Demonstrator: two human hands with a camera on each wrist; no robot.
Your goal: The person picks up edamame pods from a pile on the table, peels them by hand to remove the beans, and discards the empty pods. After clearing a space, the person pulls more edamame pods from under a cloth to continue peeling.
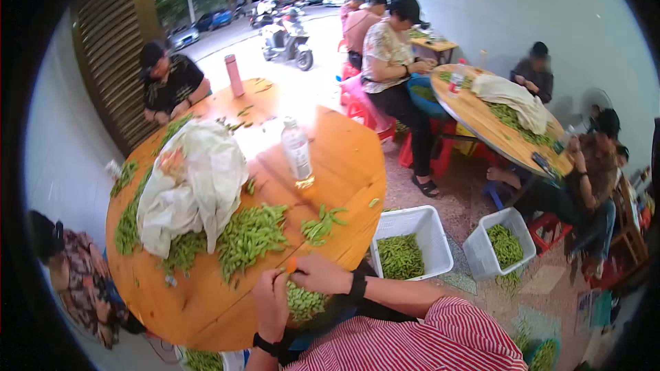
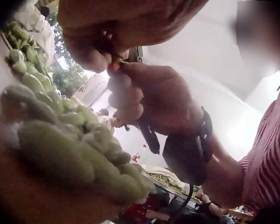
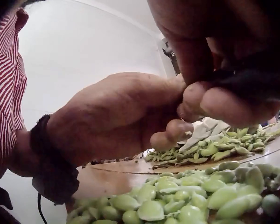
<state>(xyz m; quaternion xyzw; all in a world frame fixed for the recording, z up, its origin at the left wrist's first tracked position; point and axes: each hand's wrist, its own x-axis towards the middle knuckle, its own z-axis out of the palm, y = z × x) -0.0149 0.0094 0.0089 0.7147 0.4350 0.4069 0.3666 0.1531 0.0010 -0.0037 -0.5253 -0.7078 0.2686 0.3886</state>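
My left hand [image 1: 271, 304] and right hand [image 1: 321, 275] meet at the fingertips over a heap of shelled green beans [image 1: 304, 302] by the near table edge. With its fingers curled, the right hand holds a slim dark handle [image 2: 148, 136], which sticks out below them in the left wrist view; the tool's other end is hidden. A small orange piece [image 1: 292, 264] shows at the right fingertips. The left thumb and fingers pinch a small thing, mostly covered by the fingers; I cannot tell for sure that it is a bean pod. Beyond the hands lie green pods [image 1: 253, 237].
On the round wooden table [image 1: 344, 158] are a white cloth [image 1: 196, 185] over pods, a clear bottle [image 1: 297, 151] and a pink flask [image 1: 234, 75]. White crates [image 1: 440, 254] of pods stand on the floor at right. Several people sit around both tables.
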